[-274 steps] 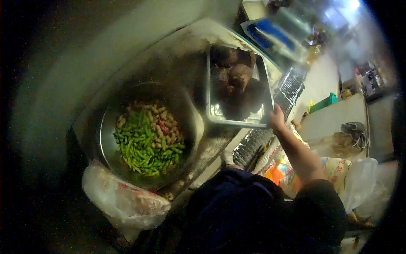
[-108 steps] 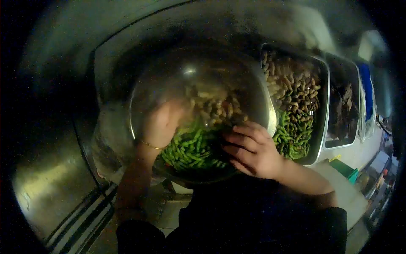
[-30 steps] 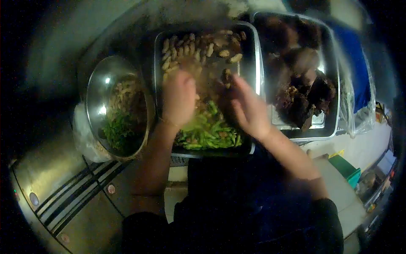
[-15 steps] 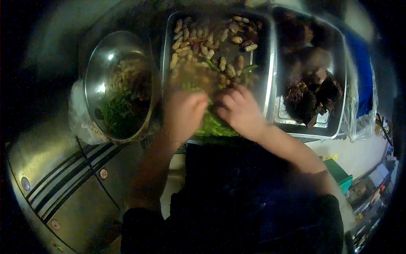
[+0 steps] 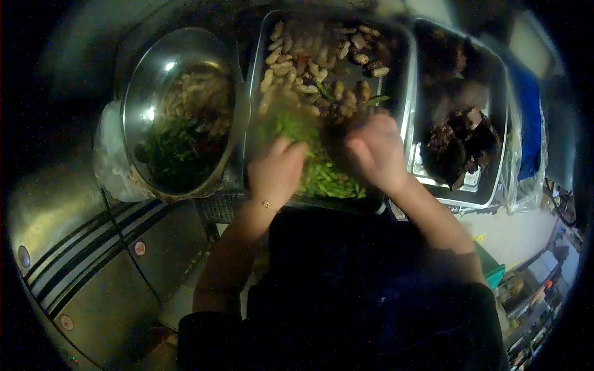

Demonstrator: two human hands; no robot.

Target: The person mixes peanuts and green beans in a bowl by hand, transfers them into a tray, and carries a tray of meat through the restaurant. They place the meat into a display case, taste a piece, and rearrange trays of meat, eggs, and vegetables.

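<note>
A metal tray (image 5: 405, 102) in front of me holds peanuts in their shells (image 5: 283, 69) toward the back and green pods (image 5: 334, 179), which look like edamame, toward the front. My left hand (image 5: 277, 170) is over the left side of the green pods with its fingers curled; whatever they hold is hidden. A thin bracelet (image 5: 268, 205) circles that wrist. At the tray's right side is my right hand (image 5: 378, 151), apart from the left, its fingers bent inward and slightly smeared. What is in them, if anything, cannot be made out.
On the left a steel bowl (image 5: 139, 80) contains peanuts and dark green pieces. A second metal tray (image 5: 489, 196) on the right has dark brown chunks (image 5: 464, 142) in it. Clear plastic with something blue (image 5: 527, 114) stands beyond it. Steel cabinet fronts (image 5: 105, 272) are at lower left.
My hands have moved apart: the right has shifted right and up, away from the left. More of the green pods shows between them. The view has shifted slightly.
</note>
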